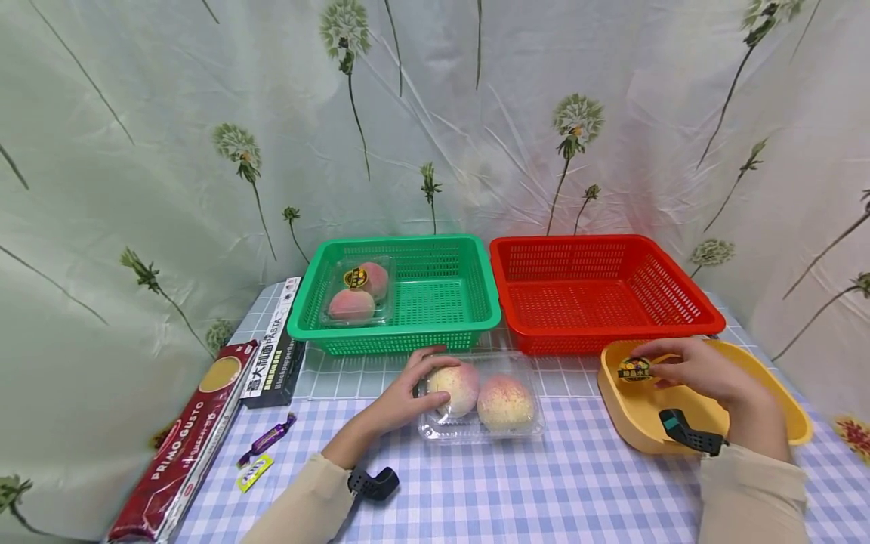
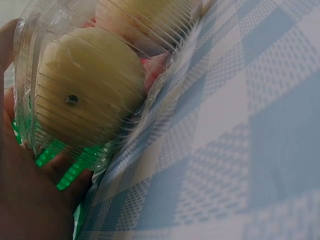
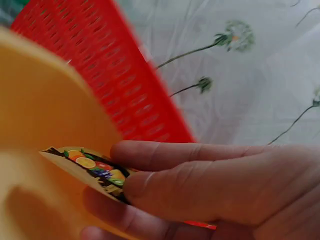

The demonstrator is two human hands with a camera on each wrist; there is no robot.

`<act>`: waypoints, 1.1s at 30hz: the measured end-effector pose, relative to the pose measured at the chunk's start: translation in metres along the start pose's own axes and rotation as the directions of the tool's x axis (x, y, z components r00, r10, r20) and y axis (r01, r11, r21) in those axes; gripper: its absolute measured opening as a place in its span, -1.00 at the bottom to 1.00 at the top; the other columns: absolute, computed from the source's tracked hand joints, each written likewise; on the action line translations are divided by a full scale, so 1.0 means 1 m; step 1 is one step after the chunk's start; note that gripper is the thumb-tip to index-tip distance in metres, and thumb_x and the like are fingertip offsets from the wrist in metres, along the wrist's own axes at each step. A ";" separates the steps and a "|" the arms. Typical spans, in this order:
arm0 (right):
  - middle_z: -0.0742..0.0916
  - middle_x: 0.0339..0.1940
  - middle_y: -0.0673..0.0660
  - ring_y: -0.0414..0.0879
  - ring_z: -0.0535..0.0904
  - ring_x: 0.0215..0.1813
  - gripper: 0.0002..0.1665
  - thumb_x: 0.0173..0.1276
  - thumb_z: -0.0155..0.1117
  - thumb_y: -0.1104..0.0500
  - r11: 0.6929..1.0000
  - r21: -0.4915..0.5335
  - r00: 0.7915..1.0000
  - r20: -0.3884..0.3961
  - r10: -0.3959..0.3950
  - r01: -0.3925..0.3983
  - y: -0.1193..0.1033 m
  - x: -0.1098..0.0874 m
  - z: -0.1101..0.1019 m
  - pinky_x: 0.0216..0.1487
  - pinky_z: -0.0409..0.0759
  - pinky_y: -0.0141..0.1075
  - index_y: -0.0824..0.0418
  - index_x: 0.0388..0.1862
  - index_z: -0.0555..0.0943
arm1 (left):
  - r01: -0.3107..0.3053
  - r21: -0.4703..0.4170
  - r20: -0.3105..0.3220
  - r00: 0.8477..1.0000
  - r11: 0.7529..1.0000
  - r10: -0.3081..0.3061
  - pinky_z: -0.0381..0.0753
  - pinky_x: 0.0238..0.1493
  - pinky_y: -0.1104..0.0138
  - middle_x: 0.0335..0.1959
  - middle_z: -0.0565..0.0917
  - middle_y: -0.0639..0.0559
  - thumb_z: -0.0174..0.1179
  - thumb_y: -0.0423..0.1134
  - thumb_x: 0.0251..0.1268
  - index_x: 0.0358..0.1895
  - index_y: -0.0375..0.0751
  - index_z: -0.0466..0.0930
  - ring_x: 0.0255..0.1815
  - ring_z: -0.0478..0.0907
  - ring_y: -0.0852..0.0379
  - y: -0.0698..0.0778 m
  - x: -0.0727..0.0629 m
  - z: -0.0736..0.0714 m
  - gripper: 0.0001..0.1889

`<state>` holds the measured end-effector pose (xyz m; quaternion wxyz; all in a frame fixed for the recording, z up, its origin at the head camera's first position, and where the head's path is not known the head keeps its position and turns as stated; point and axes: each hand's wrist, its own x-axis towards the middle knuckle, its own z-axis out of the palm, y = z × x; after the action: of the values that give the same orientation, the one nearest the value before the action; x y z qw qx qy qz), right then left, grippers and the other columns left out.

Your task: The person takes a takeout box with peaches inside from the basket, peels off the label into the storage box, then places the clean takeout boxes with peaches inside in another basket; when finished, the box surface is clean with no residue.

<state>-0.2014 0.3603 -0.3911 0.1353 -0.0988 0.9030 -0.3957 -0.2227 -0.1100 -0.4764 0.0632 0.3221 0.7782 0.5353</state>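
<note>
At the left end of a clear plastic fruit box (image 1: 482, 436), my left hand (image 1: 413, 389) grips the box with thumb and fingers spread round its side. Two pale peaches (image 1: 505, 403) lie inside it on the checked cloth. The left wrist view shows the ribbed plastic over a peach (image 2: 90, 85) close up, with fingers behind the box. Over the yellow basin (image 1: 635, 415), my right hand (image 1: 696, 372) pinches a black and gold sticker (image 1: 634, 369) between thumb and fingers. Printed fruit shows on the sticker (image 3: 100, 170) in the right wrist view.
A green basket (image 1: 435, 302) at the back holds another peach box (image 1: 356, 293) bearing a similar sticker. Beside it stands a red basket (image 1: 571, 302). Leftward lie a pasta box (image 1: 279, 363), a red spaghetti packet (image 1: 197, 423), a purple candy (image 1: 267, 440) and a yellow sachet (image 1: 254, 473).
</note>
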 end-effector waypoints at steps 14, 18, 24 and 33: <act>0.64 0.12 0.44 0.06 0.62 -0.01 -0.55 0.44 0.17 0.25 0.999 0.011 0.997 0.073 0.034 -0.035 0.010 0.012 0.007 -0.18 0.76 -0.14 0.47 0.23 0.50 | 0.074 0.004 0.026 0.997 0.997 -0.074 0.23 0.39 -0.26 0.55 0.13 -0.14 0.22 -0.08 0.38 0.38 0.16 0.41 0.57 0.03 -0.16 0.001 -0.002 0.000 -0.49; 0.61 0.21 0.46 0.11 0.58 0.08 -0.54 0.48 0.16 0.17 0.994 -0.102 0.998 0.056 0.043 -0.037 0.004 0.008 0.000 -0.16 0.72 -0.08 0.44 0.23 0.51 | 0.060 -0.001 0.040 0.997 0.998 -0.060 0.34 0.33 -0.08 0.41 0.36 -0.03 0.21 -0.12 0.40 0.38 0.15 0.41 0.39 0.25 -0.04 0.001 -0.001 -0.001 -0.50; 0.72 0.07 0.33 -0.17 0.67 -0.08 -0.57 0.51 0.12 0.18 0.991 -0.136 1.000 0.026 0.002 0.001 -0.008 -0.002 -0.019 -0.21 0.70 -0.19 0.44 0.21 0.52 | 0.060 -0.009 0.037 0.998 0.998 -0.060 0.36 0.30 0.00 0.38 0.40 0.02 0.22 -0.11 0.39 0.37 0.15 0.43 0.35 0.28 0.03 0.002 0.000 -0.001 -0.50; 0.65 -0.16 -0.49 -0.54 0.57 -0.15 -0.72 0.59 0.03 0.10 0.995 0.028 0.942 -0.325 -0.083 0.098 -0.010 0.003 -0.052 -0.24 0.60 -0.53 -0.07 0.17 0.57 | 0.061 0.022 -0.002 0.998 0.998 -0.061 0.33 0.32 0.01 0.34 0.43 0.00 0.23 -0.15 0.36 0.33 0.11 0.50 0.32 0.32 0.05 0.013 0.001 0.001 -0.53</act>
<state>-0.2201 0.3884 -0.3506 -0.0306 -0.0710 0.8985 -0.4321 -0.2179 -0.1056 -0.4653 0.0755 0.2987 0.7935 0.5249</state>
